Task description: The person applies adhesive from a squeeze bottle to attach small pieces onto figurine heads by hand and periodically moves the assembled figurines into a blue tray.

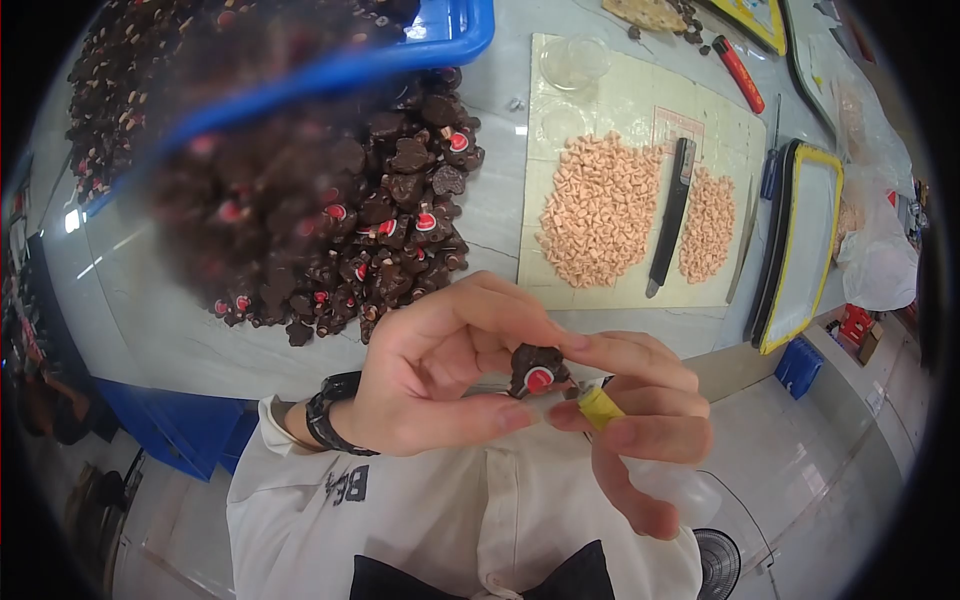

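Note:
Between the thumb and fingers of my left hand (450, 370) is a small dark brown piece (538, 371) with a round red and white mark on it. My right hand (645, 410) is close beside it, its fingertips near the piece. A small tool with a yellow part (600, 407) is pinched in my right fingers, its tip partly hidden. Beyond my left hand lies a large heap of similar dark pieces (410, 200), several with red marks. Small light pink pieces (600, 210) lie in piles on a pale yellow sheet (690, 285).
A blue tray (465, 35) stands at the upper left, its near edge blurred. A black-handled cutter (672, 215) lies between the pink piles. A red marker (738, 74) lies at the upper right. Yellow-edged frames (800, 250) and plastic bags (880, 265) are at the right.

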Action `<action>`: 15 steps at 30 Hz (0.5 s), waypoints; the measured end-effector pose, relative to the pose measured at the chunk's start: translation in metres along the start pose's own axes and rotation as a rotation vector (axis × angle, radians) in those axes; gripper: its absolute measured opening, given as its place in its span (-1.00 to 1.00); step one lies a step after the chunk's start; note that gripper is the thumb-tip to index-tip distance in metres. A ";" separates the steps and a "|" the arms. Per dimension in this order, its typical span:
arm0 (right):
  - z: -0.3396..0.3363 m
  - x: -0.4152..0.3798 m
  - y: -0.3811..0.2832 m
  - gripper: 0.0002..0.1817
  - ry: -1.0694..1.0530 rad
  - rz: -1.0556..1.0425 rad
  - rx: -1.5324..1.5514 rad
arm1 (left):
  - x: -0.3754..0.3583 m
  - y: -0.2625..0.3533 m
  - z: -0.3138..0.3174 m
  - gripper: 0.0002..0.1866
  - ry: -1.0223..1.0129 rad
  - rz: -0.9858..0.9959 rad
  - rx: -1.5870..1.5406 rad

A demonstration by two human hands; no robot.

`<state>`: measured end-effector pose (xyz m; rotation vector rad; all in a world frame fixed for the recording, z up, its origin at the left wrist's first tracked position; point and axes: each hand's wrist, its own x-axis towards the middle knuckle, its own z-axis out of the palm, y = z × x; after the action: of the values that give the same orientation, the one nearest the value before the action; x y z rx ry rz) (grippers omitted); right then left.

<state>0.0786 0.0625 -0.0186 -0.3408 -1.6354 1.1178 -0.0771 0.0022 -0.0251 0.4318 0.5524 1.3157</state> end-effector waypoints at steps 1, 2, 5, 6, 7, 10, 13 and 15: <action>0.000 -0.001 0.000 -0.34 0.004 0.000 -0.001 | 0.000 0.001 0.000 -0.52 -0.015 -0.004 0.011; 0.000 -0.002 0.000 -0.34 0.007 0.001 -0.001 | 0.000 0.001 -0.001 -0.52 -0.016 -0.005 0.011; -0.002 -0.002 -0.002 -0.34 -0.027 0.034 -0.016 | 0.000 0.002 -0.002 -0.55 -0.050 -0.003 -0.077; -0.002 -0.002 -0.003 -0.34 -0.027 0.033 -0.017 | 0.000 0.001 -0.002 -0.55 -0.041 -0.004 -0.086; -0.003 -0.002 -0.003 -0.34 -0.041 0.040 -0.021 | 0.000 0.001 -0.001 -0.55 -0.033 -0.004 -0.096; -0.006 -0.004 -0.003 -0.41 -0.049 0.020 -0.022 | -0.002 -0.001 -0.003 -0.55 0.005 0.087 0.023; -0.005 -0.009 0.000 -0.53 0.025 -0.052 -0.138 | -0.002 -0.003 -0.004 -0.55 0.062 0.220 0.066; -0.020 -0.021 0.001 -0.55 -0.004 -0.055 -0.218 | -0.002 -0.002 -0.004 -0.55 0.089 0.240 0.090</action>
<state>0.1040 0.0587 -0.0325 -0.4321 -1.7636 0.9016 -0.0786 -0.0002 -0.0291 0.5272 0.6510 1.5494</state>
